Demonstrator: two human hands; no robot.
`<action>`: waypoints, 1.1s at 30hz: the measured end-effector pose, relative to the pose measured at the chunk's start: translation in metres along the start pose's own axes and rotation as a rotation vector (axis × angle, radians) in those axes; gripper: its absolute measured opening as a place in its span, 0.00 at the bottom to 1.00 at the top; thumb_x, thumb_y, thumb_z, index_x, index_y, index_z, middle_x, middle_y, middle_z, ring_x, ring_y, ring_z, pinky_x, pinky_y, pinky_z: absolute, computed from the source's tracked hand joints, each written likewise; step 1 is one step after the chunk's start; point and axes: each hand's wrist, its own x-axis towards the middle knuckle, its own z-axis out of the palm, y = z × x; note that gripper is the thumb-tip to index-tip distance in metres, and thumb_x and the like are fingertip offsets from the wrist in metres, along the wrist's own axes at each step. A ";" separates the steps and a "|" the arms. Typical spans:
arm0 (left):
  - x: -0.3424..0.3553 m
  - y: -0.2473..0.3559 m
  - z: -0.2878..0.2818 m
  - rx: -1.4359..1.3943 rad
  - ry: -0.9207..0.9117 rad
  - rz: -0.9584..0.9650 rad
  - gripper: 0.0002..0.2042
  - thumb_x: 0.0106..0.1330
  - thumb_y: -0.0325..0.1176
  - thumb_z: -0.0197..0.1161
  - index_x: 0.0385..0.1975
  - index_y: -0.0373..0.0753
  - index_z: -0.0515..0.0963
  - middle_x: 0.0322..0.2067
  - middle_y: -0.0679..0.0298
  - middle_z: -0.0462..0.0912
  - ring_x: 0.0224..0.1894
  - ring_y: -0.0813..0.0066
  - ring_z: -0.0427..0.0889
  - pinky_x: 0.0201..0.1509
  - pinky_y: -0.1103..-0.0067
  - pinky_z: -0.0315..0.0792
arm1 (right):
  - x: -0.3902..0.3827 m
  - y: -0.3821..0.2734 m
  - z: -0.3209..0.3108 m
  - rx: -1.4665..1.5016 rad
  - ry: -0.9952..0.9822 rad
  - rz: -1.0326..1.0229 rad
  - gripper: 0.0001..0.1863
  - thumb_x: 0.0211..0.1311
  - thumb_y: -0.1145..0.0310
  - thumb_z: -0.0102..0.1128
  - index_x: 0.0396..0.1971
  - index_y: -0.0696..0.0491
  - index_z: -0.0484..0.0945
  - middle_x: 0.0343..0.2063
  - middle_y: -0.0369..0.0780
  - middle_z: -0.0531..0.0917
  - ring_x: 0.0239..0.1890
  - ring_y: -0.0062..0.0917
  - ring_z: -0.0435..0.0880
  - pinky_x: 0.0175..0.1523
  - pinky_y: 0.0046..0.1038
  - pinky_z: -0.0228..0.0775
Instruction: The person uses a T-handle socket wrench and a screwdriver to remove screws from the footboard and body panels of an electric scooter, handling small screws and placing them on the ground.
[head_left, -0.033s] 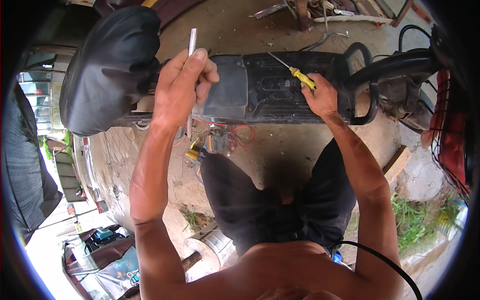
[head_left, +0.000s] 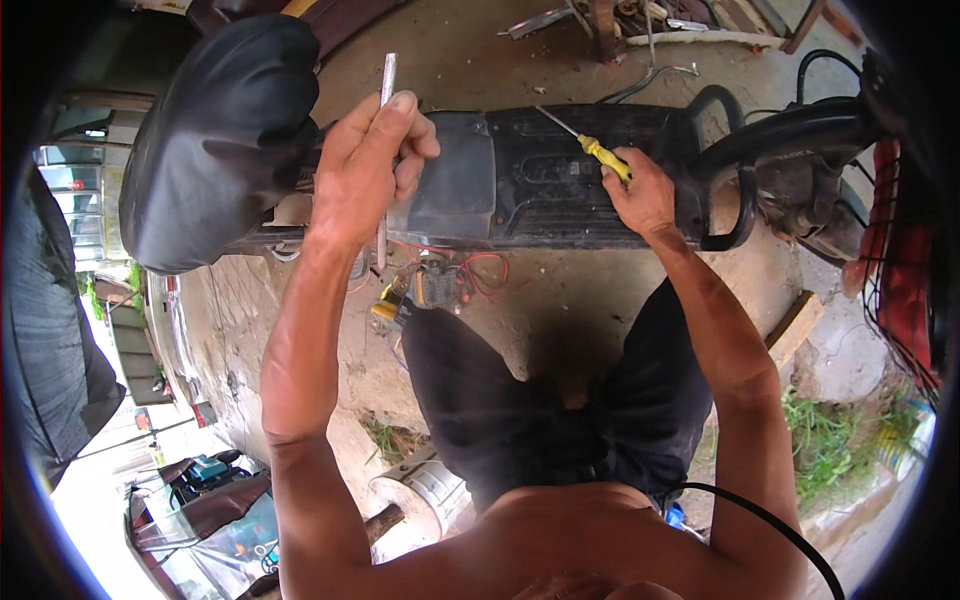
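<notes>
My left hand (head_left: 365, 165) is closed around a thin silver-grey metal rod (head_left: 389, 75). The rod stands out above the thumb, and its lower end comes out below the fingers. My right hand (head_left: 640, 192) grips a screwdriver by its yellow handle (head_left: 605, 157). Its shaft (head_left: 556, 121) points to the far left, over the black ribbed footboard (head_left: 570, 215) of a scooter. A smooth dark panel (head_left: 455, 165) of the scooter lies between the two hands. Next to my left hand is the black scooter seat (head_left: 215, 150).
A multimeter-like grey device (head_left: 434, 286) with red leads and a yellow-and-black tool (head_left: 386, 306) lie on the ground near my left knee. Black tubing (head_left: 745, 210) and the steering column (head_left: 790, 135) rise at the right. A wooden block (head_left: 795, 325) sits beyond my right knee.
My left hand has shifted very slightly with the rod, its top end now a little farther up. The right hand and screwdriver look unmoved.
</notes>
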 end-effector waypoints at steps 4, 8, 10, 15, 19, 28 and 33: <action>0.028 -0.018 0.005 -0.118 -0.018 0.008 0.17 0.85 0.44 0.53 0.36 0.38 0.74 0.31 0.61 0.80 0.23 0.81 0.69 0.24 0.81 0.64 | -0.001 0.004 0.001 0.014 0.022 -0.017 0.17 0.65 0.59 0.70 0.49 0.52 0.83 0.44 0.46 0.89 0.45 0.48 0.88 0.49 0.44 0.81; 0.038 -0.023 0.010 -0.131 -0.029 -0.011 0.17 0.85 0.45 0.54 0.36 0.39 0.73 0.31 0.61 0.80 0.22 0.82 0.69 0.24 0.81 0.64 | -0.001 0.005 0.002 0.026 0.018 -0.019 0.17 0.66 0.60 0.70 0.49 0.52 0.83 0.43 0.45 0.89 0.44 0.48 0.88 0.48 0.43 0.81; 0.041 -0.021 0.009 -0.162 -0.027 -0.024 0.17 0.85 0.45 0.54 0.35 0.40 0.73 0.31 0.61 0.80 0.22 0.82 0.68 0.23 0.82 0.63 | -0.001 0.004 0.002 0.028 0.021 -0.024 0.16 0.66 0.60 0.70 0.49 0.52 0.83 0.42 0.45 0.88 0.44 0.47 0.88 0.47 0.43 0.81; 0.050 -0.016 0.008 -0.233 -0.028 -0.036 0.17 0.85 0.46 0.54 0.35 0.41 0.71 0.31 0.62 0.80 0.22 0.82 0.68 0.22 0.82 0.63 | 0.000 0.004 0.000 0.025 0.003 -0.015 0.16 0.66 0.61 0.70 0.48 0.52 0.82 0.42 0.45 0.89 0.42 0.47 0.89 0.46 0.42 0.81; 0.058 -0.012 0.006 -0.270 -0.007 -0.088 0.16 0.85 0.46 0.55 0.36 0.41 0.72 0.31 0.62 0.80 0.21 0.81 0.69 0.22 0.81 0.64 | 0.000 0.005 0.000 0.029 -0.003 -0.019 0.16 0.66 0.60 0.70 0.48 0.52 0.82 0.42 0.45 0.89 0.42 0.47 0.89 0.46 0.42 0.81; 0.136 -0.006 -0.001 -0.377 0.298 -0.190 0.15 0.85 0.44 0.53 0.47 0.36 0.75 0.35 0.56 0.85 0.25 0.72 0.76 0.26 0.76 0.72 | 0.000 0.008 -0.002 0.020 -0.002 0.002 0.17 0.66 0.60 0.70 0.50 0.52 0.83 0.43 0.45 0.89 0.44 0.47 0.89 0.48 0.42 0.81; 0.201 -0.030 -0.059 -0.443 0.242 -0.244 0.14 0.86 0.41 0.50 0.53 0.34 0.72 0.38 0.52 0.85 0.26 0.69 0.77 0.28 0.75 0.77 | -0.001 0.001 0.006 0.042 0.013 -0.019 0.17 0.66 0.60 0.70 0.50 0.52 0.83 0.43 0.45 0.89 0.45 0.47 0.88 0.48 0.43 0.81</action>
